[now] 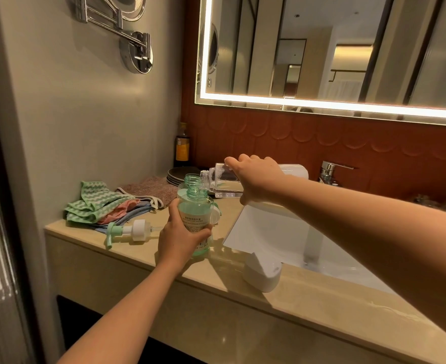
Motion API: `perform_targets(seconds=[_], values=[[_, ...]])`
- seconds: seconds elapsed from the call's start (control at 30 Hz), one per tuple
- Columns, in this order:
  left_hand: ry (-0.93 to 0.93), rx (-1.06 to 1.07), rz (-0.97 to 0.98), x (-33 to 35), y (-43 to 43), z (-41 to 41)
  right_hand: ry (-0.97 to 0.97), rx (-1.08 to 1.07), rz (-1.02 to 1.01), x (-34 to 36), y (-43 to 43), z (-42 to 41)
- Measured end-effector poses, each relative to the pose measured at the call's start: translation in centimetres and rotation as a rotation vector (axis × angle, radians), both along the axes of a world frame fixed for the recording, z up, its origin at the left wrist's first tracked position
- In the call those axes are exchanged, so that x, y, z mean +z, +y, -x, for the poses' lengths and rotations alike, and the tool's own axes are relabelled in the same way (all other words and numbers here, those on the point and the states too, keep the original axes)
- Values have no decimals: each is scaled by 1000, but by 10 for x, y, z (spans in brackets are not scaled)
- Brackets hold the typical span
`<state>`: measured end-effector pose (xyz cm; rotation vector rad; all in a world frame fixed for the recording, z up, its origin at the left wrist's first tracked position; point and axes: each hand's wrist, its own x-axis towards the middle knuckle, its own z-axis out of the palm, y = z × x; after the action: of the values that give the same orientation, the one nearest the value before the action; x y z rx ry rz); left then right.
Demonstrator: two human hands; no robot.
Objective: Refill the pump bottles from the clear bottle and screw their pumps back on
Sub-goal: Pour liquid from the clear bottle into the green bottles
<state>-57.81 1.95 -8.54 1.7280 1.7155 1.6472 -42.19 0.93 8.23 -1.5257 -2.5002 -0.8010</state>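
The left hand (179, 236) is gripping the green pump bottle (195, 219) upright on the counter (143, 256), while the right hand (258, 179), arm outstretched, is holding the clear bottle (220, 182) tipped sideways, its mouth meeting the green neck.

- Beige stone counter (321, 295), white sink (269, 229) set in.
- Chrome faucet (329, 170) behind the sink.
- Rust-red scalloped tile wall (295, 135) under light-edged mirror (321, 48).
- Grey side wall (72, 114) carries chrome swing-arm mirror (135, 52).

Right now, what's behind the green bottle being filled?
A second green bottle stands just behind the held bottle; only its open neck shows, its body is covered. Farther back lie dark plates and a brown cloth.
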Motion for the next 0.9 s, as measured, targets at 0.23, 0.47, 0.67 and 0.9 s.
perform_targets(seconds=[0.23,0.47,0.67,0.9], values=[[-4,-6,6,0,0,0,-9,1,-6,1,-1,0],[4,-3,3,1,0,0,-6,2,-12,0,-2,1],[1,-1,7,1,0,0,-7,4,-10,1,-2,1],[-4,-5,15,1,0,0,-11,5,-4,1,-2,1]])
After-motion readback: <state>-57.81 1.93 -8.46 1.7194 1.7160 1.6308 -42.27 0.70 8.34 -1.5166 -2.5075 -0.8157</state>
